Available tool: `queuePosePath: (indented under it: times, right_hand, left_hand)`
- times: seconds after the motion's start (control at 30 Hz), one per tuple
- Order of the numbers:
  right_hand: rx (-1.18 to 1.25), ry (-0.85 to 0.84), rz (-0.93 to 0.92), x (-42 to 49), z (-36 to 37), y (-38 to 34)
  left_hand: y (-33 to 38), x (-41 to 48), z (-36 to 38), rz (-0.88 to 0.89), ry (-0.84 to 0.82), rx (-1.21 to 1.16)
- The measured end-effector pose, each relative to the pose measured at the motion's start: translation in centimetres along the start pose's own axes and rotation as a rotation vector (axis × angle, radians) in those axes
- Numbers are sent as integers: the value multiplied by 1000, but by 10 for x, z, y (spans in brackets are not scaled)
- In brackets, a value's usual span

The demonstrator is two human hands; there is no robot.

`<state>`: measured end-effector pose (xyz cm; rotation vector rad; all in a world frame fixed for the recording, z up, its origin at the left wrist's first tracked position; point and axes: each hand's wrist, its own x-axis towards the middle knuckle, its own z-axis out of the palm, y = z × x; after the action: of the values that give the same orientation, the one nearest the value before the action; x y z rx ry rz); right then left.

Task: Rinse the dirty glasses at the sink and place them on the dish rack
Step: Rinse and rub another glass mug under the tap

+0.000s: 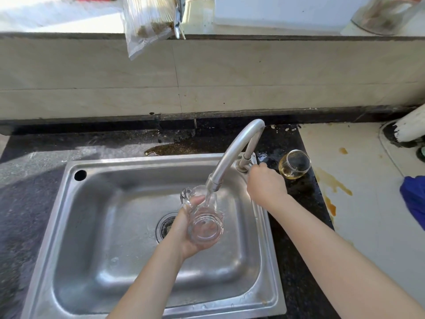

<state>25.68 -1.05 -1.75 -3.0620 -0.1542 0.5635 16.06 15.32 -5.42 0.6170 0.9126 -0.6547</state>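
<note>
Left hand holds a clear handled glass over the sink, tilted under the tap, its grip clasped round the body; water runs into it; right hand has its grip clenched at the tap's base, arm crossing the sink's right rim; a second glass with yellowish dregs stands just beyond on the dark bench; a blue cloth lies far right.

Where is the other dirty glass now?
Head view: the dirty glass sits on the dark counter, right of the faucet base, just past the right hand.
</note>
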Motion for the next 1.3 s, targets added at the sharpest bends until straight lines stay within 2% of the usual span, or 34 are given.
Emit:
queuePosePath:
  times: [0.4,0.57,0.67,0.73,0.77,0.87,0.93,1.1,1.23,1.3]
  right_hand:
    - [23,-76,24,18,-17,0]
    - [-88,-36,-14,10,-14,-5]
    - [-128,95,-88,-18,-15,-4]
    - [57,152,-147,-45,-12,-8]
    - [237,118,-163,-59,-10,-12]
    - [730,-157,-161,-88,-2,-27]
    - [862,-190,-156,-99,3,-39]
    - [788,-139,-111,-104,16,-51]
    - [677,-130,-155,-108,16,-53]
    - [632,-158,-217,-111,7,-50]
  left_hand:
    - [0,-5,-5,20,42,128]
    - [0,-11,-13,10,74,154]
    - [-1,-12,-18,27,90,166]
    - [-4,-12,-17,56,113,180]
    - [-5,-11,-16,83,116,181]
    - [-13,-10,-9,78,140,198]
    - [-20,-11,-6,57,115,221]
    - [-34,-12,1,81,216,311]
    - [-40,-27,7,106,132,335]
    - [-39,-36,0,130,39,259]
